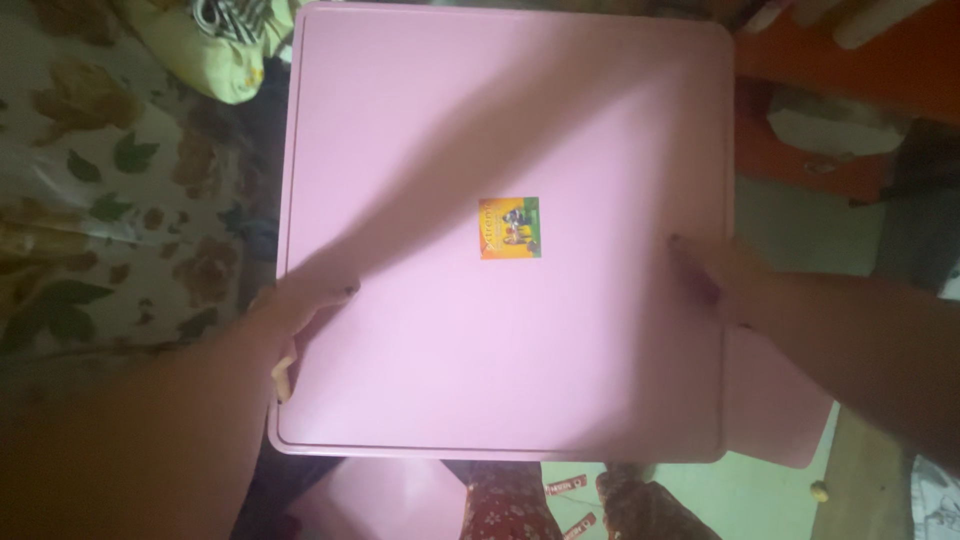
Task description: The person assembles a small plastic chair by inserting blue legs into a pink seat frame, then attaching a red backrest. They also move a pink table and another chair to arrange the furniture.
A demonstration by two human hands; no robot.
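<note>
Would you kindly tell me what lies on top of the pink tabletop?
On the pink tabletop sits a small colourful sticker. The left hand and right hand grip its side edges, thumbs resting on top. Their other fingers are mostly hidden beneath.

Floral bedsheet (90,190), yellow-green pillow (205,50), orange furniture (850,60)

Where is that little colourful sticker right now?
In the head view, the sticker sits near the middle of the pink tabletop, between the left hand and right hand gripping its edges.
</note>
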